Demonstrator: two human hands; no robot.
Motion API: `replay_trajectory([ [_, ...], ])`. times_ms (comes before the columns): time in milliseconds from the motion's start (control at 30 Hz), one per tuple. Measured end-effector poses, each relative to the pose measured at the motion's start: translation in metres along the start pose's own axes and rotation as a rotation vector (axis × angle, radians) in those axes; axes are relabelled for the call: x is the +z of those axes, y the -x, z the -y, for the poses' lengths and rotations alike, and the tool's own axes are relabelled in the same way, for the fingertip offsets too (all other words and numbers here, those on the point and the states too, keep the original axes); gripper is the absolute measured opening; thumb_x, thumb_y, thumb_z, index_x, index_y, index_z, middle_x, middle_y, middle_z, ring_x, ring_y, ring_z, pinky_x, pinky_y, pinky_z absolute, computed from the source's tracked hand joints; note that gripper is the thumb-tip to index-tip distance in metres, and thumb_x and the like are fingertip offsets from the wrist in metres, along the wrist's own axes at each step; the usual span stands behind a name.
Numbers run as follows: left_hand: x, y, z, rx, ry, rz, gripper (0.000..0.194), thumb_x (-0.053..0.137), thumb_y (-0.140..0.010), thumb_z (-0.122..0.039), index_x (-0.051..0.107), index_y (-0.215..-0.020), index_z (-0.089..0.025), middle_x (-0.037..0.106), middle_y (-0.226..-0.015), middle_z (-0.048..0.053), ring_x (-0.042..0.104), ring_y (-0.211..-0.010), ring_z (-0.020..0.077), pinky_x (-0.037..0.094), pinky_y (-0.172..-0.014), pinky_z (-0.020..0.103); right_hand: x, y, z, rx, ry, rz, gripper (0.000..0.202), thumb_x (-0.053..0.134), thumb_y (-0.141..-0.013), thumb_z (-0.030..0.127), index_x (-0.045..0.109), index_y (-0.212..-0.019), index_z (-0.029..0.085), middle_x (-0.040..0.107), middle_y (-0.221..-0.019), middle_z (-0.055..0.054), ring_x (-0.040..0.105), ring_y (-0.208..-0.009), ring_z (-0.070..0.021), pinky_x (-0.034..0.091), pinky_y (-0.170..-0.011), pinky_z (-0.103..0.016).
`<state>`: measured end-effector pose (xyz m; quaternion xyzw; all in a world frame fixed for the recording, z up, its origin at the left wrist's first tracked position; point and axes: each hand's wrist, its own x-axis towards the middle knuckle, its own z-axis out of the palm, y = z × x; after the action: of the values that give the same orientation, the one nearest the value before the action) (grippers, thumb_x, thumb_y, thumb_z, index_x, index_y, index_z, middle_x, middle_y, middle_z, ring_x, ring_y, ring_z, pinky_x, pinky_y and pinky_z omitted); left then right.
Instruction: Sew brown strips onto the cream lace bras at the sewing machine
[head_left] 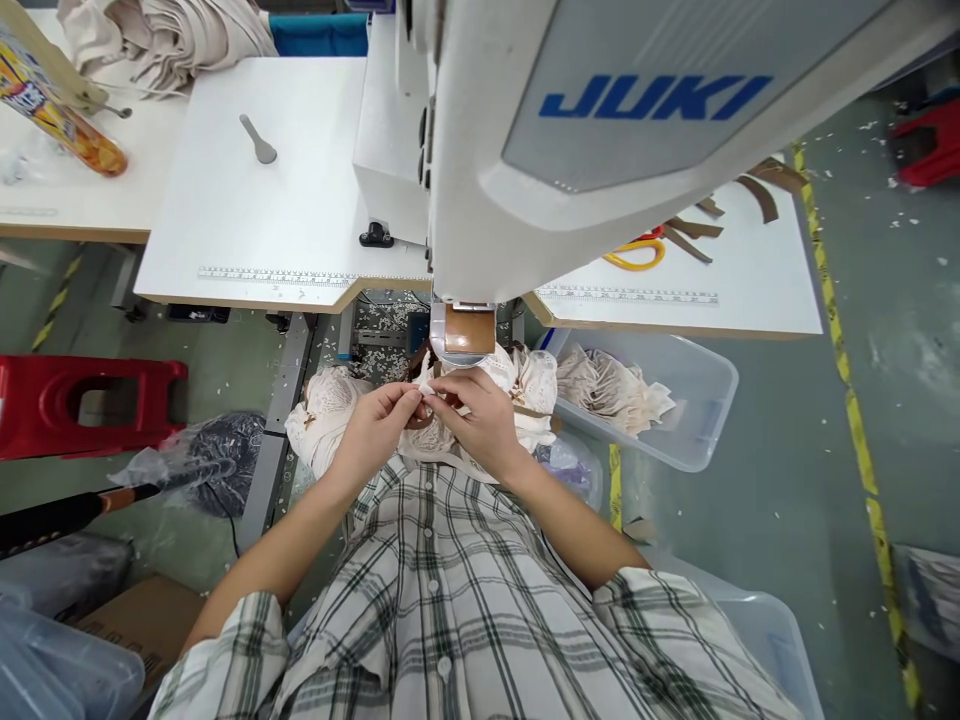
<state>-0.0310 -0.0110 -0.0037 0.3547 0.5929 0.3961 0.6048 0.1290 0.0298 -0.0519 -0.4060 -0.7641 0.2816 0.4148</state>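
Observation:
My left hand [377, 422] and my right hand [484, 415] meet just in front of the sewing machine head [480, 200]. Both pinch a small strip of cream fabric [425, 374] between thumbs and fingertips, and a thin end of it sticks up above them. Around and beneath the hands lies a pile of cream lace garments [330, 400], which look like bras, partly covered by my hands. A brown plate [470, 330] on the machine's front sits just beyond my right hand. The needle area cannot be made out from here.
A white table [300, 200] with a ruler strip holds a grey tool [259, 140]. Yellow-handled scissors [637, 252] and brown strips [694, 230] lie to the right. A clear bin [701, 420] contains cream fabric. A red stool [90, 400] stands left; a bottle [64, 115] lies at upper left.

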Motion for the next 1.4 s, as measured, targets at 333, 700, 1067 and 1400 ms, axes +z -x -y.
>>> replay_trajectory([
  [333,0.007,-0.024,0.004,0.123,-0.357,-0.075,0.037,0.054,-0.091,-0.046,0.054,-0.067,-0.018,0.048,-0.059,-0.003,0.043,-0.057,0.0114,0.037,-0.055,0.024,-0.051,-0.025,-0.068,-0.039,0.303,0.192,0.025,0.049,-0.096,0.030,0.072,-0.105,0.029,0.075,-0.104,0.000,0.068,-0.099,-0.0166,0.058,-0.089,-0.030],
  [700,0.011,-0.019,-0.010,0.084,-0.232,0.066,0.040,0.060,-0.086,-0.055,0.063,-0.074,-0.017,0.063,-0.068,0.002,0.055,-0.060,0.0132,0.047,-0.059,0.025,-0.215,-0.161,-0.180,0.170,0.664,0.263,0.033,0.066,-0.084,0.018,0.066,-0.116,0.007,0.072,-0.105,-0.014,0.067,-0.087,-0.0156,0.048,-0.080,-0.023],
  [1067,0.008,-0.020,-0.022,-0.067,0.119,0.114,0.034,0.069,-0.084,-0.049,0.068,-0.080,-0.015,0.066,-0.080,0.006,0.057,-0.071,0.0127,0.050,-0.071,0.026,-0.163,0.018,-0.035,0.112,0.432,0.299,0.045,0.069,-0.083,0.033,0.058,-0.124,0.022,0.068,-0.109,-0.009,0.066,-0.079,-0.0212,0.056,-0.064,-0.034],
  [1400,0.009,-0.008,-0.024,0.001,0.054,0.188,0.031,0.057,-0.092,-0.042,0.065,-0.079,-0.015,0.062,-0.077,0.003,0.051,-0.064,0.0102,0.044,-0.066,0.024,-0.081,0.040,0.005,-0.010,0.276,0.226,0.040,0.068,-0.088,0.038,0.058,-0.123,0.023,0.066,-0.113,-0.011,0.068,-0.097,-0.0256,0.060,-0.075,-0.040],
])
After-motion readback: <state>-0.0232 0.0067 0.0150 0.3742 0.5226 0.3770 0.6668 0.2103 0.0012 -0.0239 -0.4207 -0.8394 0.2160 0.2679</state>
